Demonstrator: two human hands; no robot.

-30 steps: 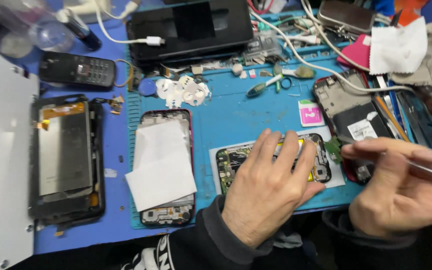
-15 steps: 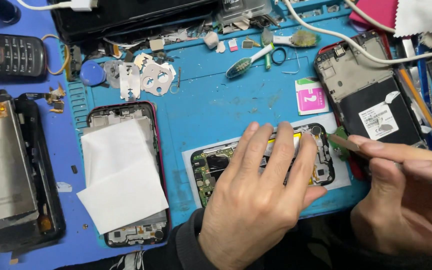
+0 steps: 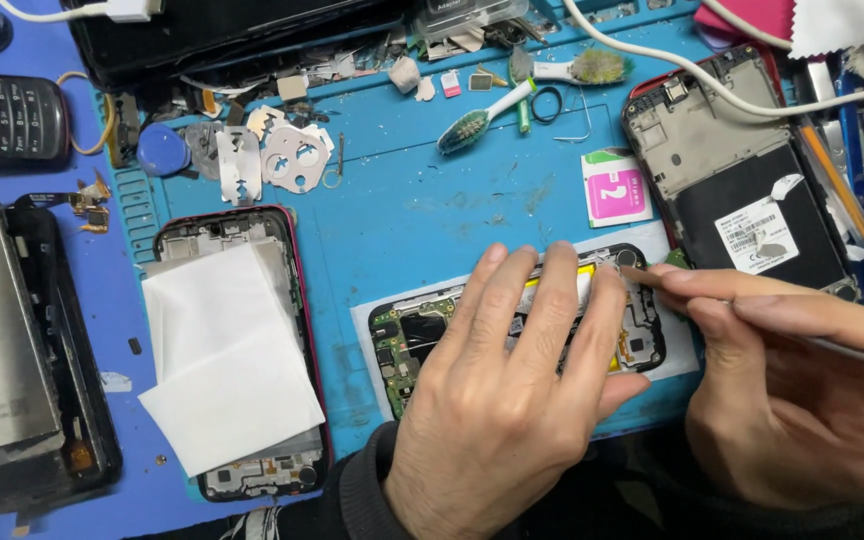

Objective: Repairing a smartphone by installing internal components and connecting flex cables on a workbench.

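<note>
An opened phone (image 3: 422, 335) with its green circuit board bare lies on a white sheet on the blue work mat (image 3: 402, 210). My left hand (image 3: 507, 400) rests flat on it, fingers spread, pressing it down. My right hand (image 3: 802, 390) pinches a thin metal tool (image 3: 857, 355) whose tip meets the phone's upper right corner beside my left fingertips. Much of the board is hidden under my left hand.
A red-rimmed phone frame (image 3: 227, 235) covered by white paper (image 3: 227, 360) lies at left. Further left sits a dark screen assembly (image 3: 22, 350). Another phone back (image 3: 742, 200), a pink sticker (image 3: 617, 187), toothbrushes (image 3: 482, 115), metal shields (image 3: 272, 155) and a keypad phone (image 3: 7, 120) crowd the far side.
The view has closed in and shifted down toward the open phone. My left hand stays on the phone while the tool tip has edged toward its upper right corner.
</note>
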